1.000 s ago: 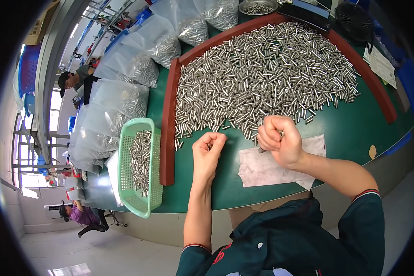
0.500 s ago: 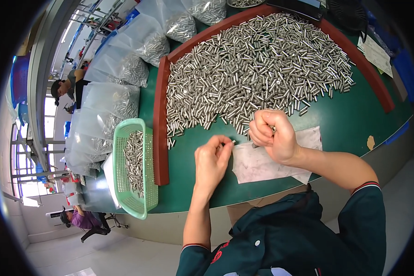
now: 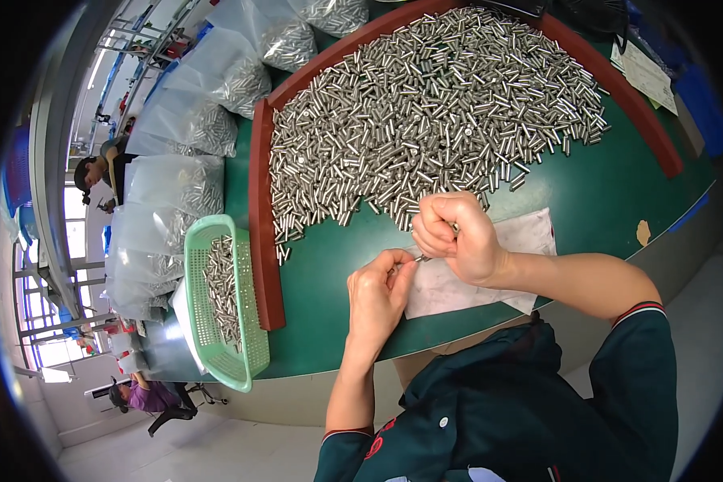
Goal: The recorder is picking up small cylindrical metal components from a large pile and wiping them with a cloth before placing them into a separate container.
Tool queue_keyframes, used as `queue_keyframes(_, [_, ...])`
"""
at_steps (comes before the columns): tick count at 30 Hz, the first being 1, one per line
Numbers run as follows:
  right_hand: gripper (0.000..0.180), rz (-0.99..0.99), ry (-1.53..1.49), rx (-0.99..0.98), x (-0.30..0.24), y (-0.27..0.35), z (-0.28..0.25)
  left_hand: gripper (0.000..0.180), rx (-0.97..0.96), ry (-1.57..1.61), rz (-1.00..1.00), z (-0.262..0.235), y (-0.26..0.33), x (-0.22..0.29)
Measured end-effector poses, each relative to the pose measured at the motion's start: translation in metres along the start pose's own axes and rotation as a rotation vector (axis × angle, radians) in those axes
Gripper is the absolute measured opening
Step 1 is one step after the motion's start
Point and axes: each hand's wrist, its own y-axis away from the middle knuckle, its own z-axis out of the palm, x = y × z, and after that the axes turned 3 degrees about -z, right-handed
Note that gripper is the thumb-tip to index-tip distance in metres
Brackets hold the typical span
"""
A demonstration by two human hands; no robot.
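Observation:
Over the green table, my left hand (image 3: 377, 293) pinches a small silvery metal pin (image 3: 421, 258) between thumb and fingertips, with its end pointing toward my other hand. My right hand (image 3: 462, 245) is curled into a fist just to the right, close against the pin. Whatever the right fist grips is hidden by its fingers. Beneath both hands lies a stained whitish cloth (image 3: 490, 277), partly covered by my right hand and forearm. Just beyond them spreads a wide heap of similar short metal pins (image 3: 434, 112).
Red-brown wooden strips (image 3: 265, 225) border the heap. On the left stands a green plastic basket (image 3: 259, 337) partly filled with pins. Clear bags (image 3: 165, 181) of pins line the far left side. Papers (image 3: 647, 76) lie at the far right. Two people are in the left background.
My left hand has come nearer to my right fist, bringing the pin up against it. The whole view has shifted slightly, and the basket and heap appear farther left.

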Motion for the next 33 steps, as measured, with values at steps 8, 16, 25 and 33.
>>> queue_keyframes(8, [0.034,-0.010,0.009,-0.006,0.000,0.000,0.002,0.007,0.007,0.001,-0.011,0.000,0.001,0.001])
queue_keyframes(16, [0.034,0.008,0.027,-0.003,0.003,0.002,0.005,0.007,-0.001,-0.007,-0.015,-0.002,0.000,0.001])
queue_keyframes(25, [0.029,-0.161,0.313,-0.048,0.009,0.008,0.015,0.009,-0.002,-0.065,0.006,-0.004,-0.001,0.007])
queue_keyframes(33, [0.032,-0.094,0.186,-0.017,0.008,0.004,0.010,0.008,0.026,-0.100,0.003,-0.001,0.002,0.010])
